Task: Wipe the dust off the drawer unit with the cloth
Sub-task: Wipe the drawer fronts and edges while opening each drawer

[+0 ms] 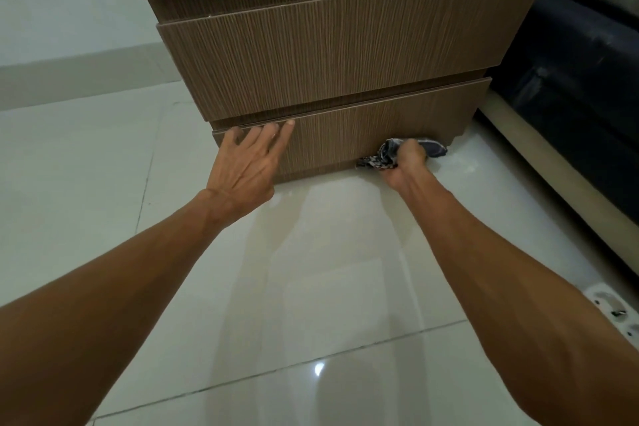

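Observation:
A brown wood-grain drawer unit (332,55) stands on the tiled floor, with three drawer fronts in view. My left hand (247,166) lies flat and spread on the left part of the lowest drawer front, fingertips at its top edge. My right hand (406,166) is closed around a bunched dark patterned cloth (380,157) and presses it against the bottom right of the same drawer front, close to the floor. Part of the cloth sticks out past the hand on both sides.
Glossy pale floor tiles (311,270) stretch in front of the unit. A dark blue sofa or mattress (570,79) on a beige base sits close to the right. A white power strip (619,311) lies on the floor at the right edge. A pale wall is on the left.

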The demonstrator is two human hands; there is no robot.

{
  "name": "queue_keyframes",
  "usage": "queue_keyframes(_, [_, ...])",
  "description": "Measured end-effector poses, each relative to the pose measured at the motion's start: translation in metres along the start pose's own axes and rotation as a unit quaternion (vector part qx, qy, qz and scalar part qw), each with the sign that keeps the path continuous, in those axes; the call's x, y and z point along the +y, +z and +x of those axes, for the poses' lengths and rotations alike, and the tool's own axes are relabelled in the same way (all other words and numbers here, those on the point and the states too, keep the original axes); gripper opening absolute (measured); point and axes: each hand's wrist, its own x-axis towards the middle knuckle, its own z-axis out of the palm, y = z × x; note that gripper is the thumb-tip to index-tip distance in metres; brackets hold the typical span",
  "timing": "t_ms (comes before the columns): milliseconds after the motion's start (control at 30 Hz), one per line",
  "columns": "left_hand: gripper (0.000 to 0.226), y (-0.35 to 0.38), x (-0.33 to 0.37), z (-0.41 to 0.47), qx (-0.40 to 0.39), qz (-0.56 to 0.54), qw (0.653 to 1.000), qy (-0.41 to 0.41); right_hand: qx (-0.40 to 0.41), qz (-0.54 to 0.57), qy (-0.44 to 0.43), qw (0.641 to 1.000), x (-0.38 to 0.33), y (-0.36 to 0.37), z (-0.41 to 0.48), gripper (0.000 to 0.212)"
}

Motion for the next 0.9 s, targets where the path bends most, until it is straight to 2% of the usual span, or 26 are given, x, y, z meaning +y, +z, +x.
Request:
queue_keyframes(200, [0.088, 0.003, -0.002, -0.004, 0.013, -0.003, 1.000, 0.001, -0.017, 0.042, 0.029, 0.999, 0.049, 0.039, -0.027, 0.038])
queue_keyframes(333, [0.085, 0.000, -0.004, -0.004, 0.021, -0.008, 1.000, 0.006, -0.083, 0.033, 0.077, 0.993, 0.095, 0.075, -0.040, 0.057])
queue_keyframes(433, [0.079, -0.002, -0.010, -0.004, 0.035, -0.021, 0.999, 0.014, -0.129, 0.032, 0.093, 0.987, 0.108, 0.085, -0.067, 0.061])
queue_keyframes(500, [0.075, -0.003, -0.013, -0.007, 0.036, -0.032, 0.999, 0.015, -0.134, 0.031, 0.104, 0.985, 0.112, 0.087, -0.080, 0.058])
queue_keyframes(600, [0.071, -0.007, -0.018, -0.012, 0.034, -0.049, 0.998, 0.018, -0.170, 0.013, 0.126, 0.977, 0.112, 0.086, -0.102, 0.041])
queue_keyframes(700, [0.071, -0.008, -0.023, -0.017, 0.030, -0.054, 0.998, 0.012, -0.220, -0.008, 0.164, 0.962, 0.106, 0.079, -0.124, 0.023])
queue_keyframes(900, [0.071, -0.017, -0.033, -0.034, -0.024, -0.105, 0.993, -0.046, -0.329, -0.149, 0.207, 0.909, 0.096, 0.060, -0.151, 0.039])
